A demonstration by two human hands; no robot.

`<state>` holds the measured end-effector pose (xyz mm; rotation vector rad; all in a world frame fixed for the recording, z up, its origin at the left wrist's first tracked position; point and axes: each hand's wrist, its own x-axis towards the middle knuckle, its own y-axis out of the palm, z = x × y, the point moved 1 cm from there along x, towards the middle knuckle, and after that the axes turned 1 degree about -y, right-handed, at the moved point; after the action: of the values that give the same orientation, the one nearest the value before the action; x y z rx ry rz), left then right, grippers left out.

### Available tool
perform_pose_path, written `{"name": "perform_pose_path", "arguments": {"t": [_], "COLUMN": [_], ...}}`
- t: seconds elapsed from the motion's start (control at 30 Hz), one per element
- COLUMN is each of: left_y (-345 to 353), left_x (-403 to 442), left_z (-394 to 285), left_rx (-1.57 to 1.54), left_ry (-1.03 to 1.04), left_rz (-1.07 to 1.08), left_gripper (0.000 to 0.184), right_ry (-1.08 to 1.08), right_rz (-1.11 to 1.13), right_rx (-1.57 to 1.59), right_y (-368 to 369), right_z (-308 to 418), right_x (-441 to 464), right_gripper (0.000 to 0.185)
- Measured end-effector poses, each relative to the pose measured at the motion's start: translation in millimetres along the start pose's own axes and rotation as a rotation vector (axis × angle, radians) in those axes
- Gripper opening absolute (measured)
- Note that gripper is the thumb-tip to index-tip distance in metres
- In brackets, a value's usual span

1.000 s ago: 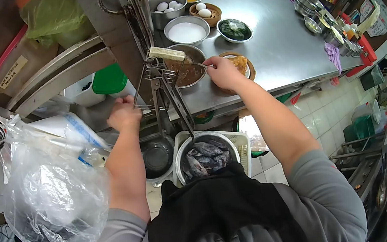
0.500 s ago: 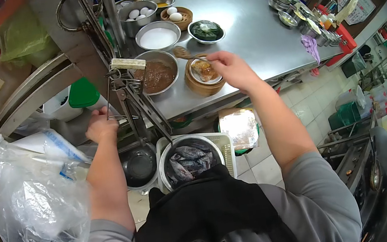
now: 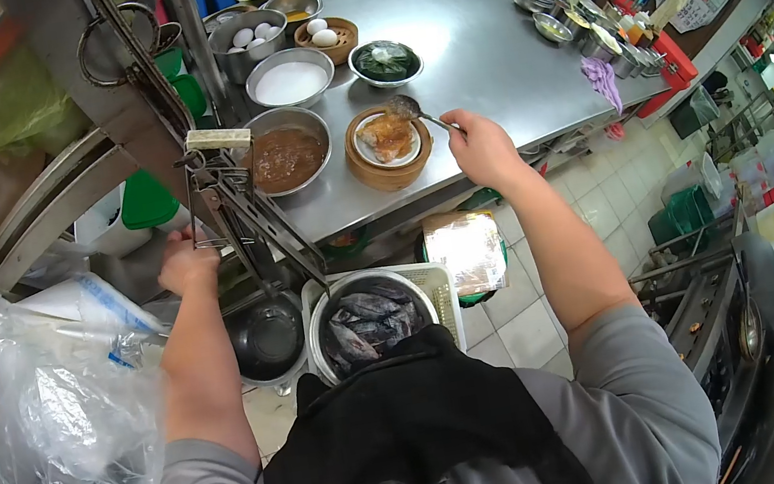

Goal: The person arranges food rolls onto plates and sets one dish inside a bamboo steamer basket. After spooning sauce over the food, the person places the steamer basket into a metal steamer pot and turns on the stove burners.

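My right hand is closed on the handle of a spoon, its dark bowl tilted at the far right rim of a small plate. That white plate carries food under brown sauce and sits in a round bamboo steamer. To its left stands a metal bowl of brown liquid. Lower left, my left hand has curled fingers beside a metal wire frame with a pale block on top. What those fingers grip is partly hidden.
Beyond the steamer, the steel table holds a bowl of white contents, a pot of eggs and a bowl of dark green leaves. Below me stands a pot of fish. Plastic bags lie at left.
The spoon has turned over from the left side of the plate to its far right side, as my right hand shifted right. More brown sauce shows on the food. The view has shifted slightly.
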<state>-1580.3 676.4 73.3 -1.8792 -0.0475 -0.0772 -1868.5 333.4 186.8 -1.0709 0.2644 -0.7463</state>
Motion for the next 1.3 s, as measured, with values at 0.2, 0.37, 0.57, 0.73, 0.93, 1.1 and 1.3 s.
{"name": "perform_pose_path", "arguments": {"t": [0.2, 0.37, 0.57, 0.73, 0.93, 1.1, 1.3], "left_y": [-1.8, 3.5, 2.7, 2.9, 1.6, -3.5, -5.2], "left_x": [-0.3, -0.3, 0.7, 1.5, 1.0, 2.2, -2.3], "left_z": [-0.9, 2.4, 2.2, 2.7, 2.2, -0.3, -0.7], "left_rx": [0.008, -0.020, -0.022, -0.004, -0.019, -0.017, -0.011], "left_ry": [-0.007, 0.006, 0.000, 0.004, -0.008, -0.021, 0.015], "left_rz": [-0.003, -0.061, -0.032, -0.007, 0.017, 0.041, 0.030], "left_gripper": [0.040, 0.041, 0.040, 0.040, 0.040, 0.038, 0.039], "right_ry": [-0.082, -0.212, -0.256, -0.243, -0.166, 0.130, 0.237], "right_rz": [-0.038, -0.062, -0.095, -0.141, -0.194, -0.182, -0.118], "right_rx": [-0.046, -0.062, -0.096, -0.115, 0.213, 0.721, 0.835], "right_y": [5.2, 6.2, 9.6, 14.0, 34.4, 78.4, 107.6], "right_z": [1.2, -0.4, 2.2, 6.1, -7.5, -44.8, -18.8], "right_x": [1.4, -0.1, -3.9, -15.3, -30.7, -67.7, -84.0], "right_gripper": [0.030, 0.027, 0.028, 0.029, 0.027, 0.025, 0.025]}}
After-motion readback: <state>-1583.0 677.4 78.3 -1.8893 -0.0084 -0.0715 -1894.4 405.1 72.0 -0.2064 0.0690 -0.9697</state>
